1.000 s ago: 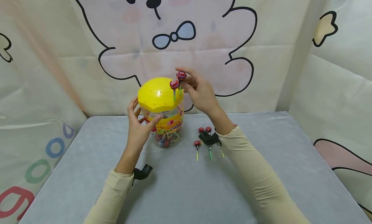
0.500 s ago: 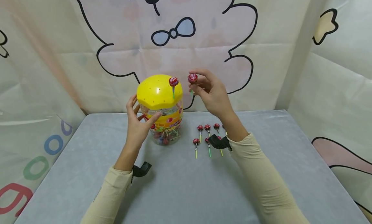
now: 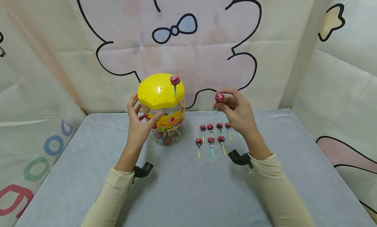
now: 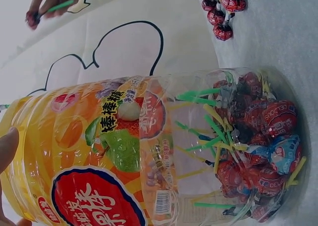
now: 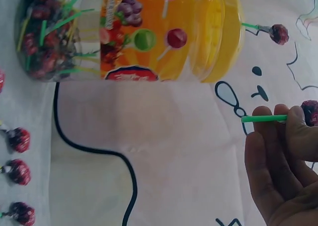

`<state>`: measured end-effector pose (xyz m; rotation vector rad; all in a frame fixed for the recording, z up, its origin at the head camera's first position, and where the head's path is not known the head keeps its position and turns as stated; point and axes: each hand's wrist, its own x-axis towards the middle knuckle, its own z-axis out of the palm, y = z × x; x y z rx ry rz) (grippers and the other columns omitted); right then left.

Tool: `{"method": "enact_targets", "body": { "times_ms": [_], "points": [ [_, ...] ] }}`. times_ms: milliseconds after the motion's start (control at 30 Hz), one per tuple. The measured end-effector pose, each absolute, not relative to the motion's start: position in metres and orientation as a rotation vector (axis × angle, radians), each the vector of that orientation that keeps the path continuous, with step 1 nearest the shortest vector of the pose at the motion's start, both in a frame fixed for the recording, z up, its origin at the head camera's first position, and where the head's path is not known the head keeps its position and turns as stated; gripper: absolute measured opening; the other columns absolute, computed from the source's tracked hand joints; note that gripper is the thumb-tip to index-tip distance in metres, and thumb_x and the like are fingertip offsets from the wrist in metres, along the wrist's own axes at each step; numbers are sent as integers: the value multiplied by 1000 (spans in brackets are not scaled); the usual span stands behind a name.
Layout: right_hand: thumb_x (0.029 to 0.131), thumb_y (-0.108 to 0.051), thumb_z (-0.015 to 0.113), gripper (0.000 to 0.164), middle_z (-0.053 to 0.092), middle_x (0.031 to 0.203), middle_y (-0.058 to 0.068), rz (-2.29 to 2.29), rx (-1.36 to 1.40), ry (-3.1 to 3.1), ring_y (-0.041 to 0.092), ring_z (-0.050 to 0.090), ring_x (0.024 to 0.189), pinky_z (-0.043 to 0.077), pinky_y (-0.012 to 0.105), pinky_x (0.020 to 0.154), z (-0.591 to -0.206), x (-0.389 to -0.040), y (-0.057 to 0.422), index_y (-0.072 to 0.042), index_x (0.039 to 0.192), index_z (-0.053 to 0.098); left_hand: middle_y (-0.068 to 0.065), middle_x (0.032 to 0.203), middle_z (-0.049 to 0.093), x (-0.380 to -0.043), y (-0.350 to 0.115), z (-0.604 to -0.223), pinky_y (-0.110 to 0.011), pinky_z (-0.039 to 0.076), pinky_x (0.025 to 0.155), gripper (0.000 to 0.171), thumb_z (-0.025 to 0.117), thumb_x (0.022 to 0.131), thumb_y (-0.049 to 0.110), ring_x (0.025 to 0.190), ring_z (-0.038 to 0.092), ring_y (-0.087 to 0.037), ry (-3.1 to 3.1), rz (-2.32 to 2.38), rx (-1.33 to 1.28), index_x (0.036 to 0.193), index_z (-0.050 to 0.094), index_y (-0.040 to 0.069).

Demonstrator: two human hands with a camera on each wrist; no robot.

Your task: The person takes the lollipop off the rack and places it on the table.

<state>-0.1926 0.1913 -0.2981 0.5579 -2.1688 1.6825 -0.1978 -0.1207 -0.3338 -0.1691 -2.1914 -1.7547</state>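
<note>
My left hand (image 3: 138,130) grips a clear plastic jar (image 3: 168,120) with a domed yellow lid (image 3: 157,91) from its left side. The jar stands on the table with its wrapped lollipops (image 4: 258,136) piled at the bottom. One red lollipop (image 3: 175,80) sticks upright out of the lid's right side. To the right of the jar, above the table, my right hand (image 3: 240,114) pinches another red lollipop (image 3: 219,97) between thumb and fingers. Its green stick (image 5: 263,118) points out free in the right wrist view.
Several red lollipops (image 3: 211,140) lie in two rows on the grey table (image 3: 188,187), right of the jar. The right wrist partly covers the end of the back row. A printed cloth wall (image 3: 206,66) rises behind the table edge.
My right hand has pulled away from the lid with one lollipop, going right and down over the rows. Two lollipops stood at the lid, now one. The left hand keeps its hold.
</note>
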Motion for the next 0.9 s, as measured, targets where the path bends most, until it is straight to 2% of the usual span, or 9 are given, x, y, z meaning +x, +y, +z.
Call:
{"method": "enact_targets", "body": {
  "times_ms": [133, 300, 533, 767, 900],
  "points": [
    [94, 0, 64, 36, 73, 93, 2, 1674, 505, -2258, 13, 71, 79, 58, 22, 75, -305, -185, 205, -11, 127, 57, 2, 163, 14, -197, -122, -333, -53, 30, 110, 92, 78, 87, 31, 147, 24, -27, -2193, -1757, -167, 154, 15, 33],
    [96, -6, 63, 38, 75, 100, -5, 1707, 495, -2326, 9, 71, 87, 57, 19, 78, -311, -176, 224, -16, 131, 53, 2, 163, 13, -198, -122, -333, -53, 30, 110, 92, 78, 87, 32, 148, 23, -27, -2193, -1765, -173, 154, 15, 35],
    [100, -12, 58, 39, 74, 103, -9, 1706, 507, -2428, 10, 70, 94, 55, 18, 79, -322, -175, 242, -16, 138, 49, 2, 163, 12, -197, -123, -334, -53, 30, 110, 91, 77, 88, 31, 148, 22, -28, -2200, -1768, -181, 154, 15, 35],
    [101, -10, 55, 33, 75, 98, -12, 1749, 533, -2355, 10, 70, 86, 56, 19, 81, -322, -178, 257, -15, 134, 51, 2, 163, 12, -196, -122, -330, -52, 32, 108, 90, 76, 89, 30, 147, 23, -27, -2215, -1767, -205, 154, 14, 34],
    [101, -9, 55, 34, 74, 96, -13, 1727, 526, -2350, 8, 70, 87, 56, 17, 81, -322, -177, 260, -14, 134, 50, 1, 163, 12, -196, -124, -330, -52, 32, 108, 89, 76, 89, 28, 147, 23, -28, -2215, -1766, -207, 154, 15, 34]
  ]
}}
